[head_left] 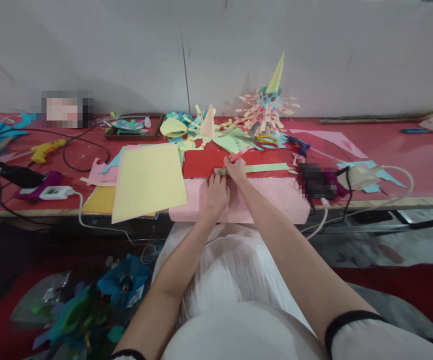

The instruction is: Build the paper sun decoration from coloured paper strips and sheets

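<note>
Craft workshop, coloured paper (148, 181), glue gun (46, 149)
</note>
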Motion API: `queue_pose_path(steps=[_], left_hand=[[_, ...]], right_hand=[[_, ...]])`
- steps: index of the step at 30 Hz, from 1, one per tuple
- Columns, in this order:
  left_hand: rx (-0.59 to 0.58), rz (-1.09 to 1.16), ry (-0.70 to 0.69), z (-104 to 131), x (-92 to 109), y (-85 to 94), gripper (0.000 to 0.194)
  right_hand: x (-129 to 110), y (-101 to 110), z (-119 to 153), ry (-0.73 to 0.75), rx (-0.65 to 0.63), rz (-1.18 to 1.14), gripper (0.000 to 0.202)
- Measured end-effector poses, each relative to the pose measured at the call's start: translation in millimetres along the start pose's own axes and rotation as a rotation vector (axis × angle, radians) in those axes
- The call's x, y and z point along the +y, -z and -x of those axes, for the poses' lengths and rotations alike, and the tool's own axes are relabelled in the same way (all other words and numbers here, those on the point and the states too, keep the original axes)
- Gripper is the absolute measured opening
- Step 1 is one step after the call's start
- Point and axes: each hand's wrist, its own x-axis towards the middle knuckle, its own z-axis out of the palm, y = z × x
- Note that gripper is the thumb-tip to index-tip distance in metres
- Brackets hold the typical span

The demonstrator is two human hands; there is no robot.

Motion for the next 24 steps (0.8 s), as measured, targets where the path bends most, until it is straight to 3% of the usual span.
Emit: queue_pose_path(steps=[24], left_hand=[[-0.025,0.000,0.011,-0.9,0.5,1.3,0.039]], right_hand=[[-3.3,1.7,0.2,0.001,-0.004,0.060,0.024]])
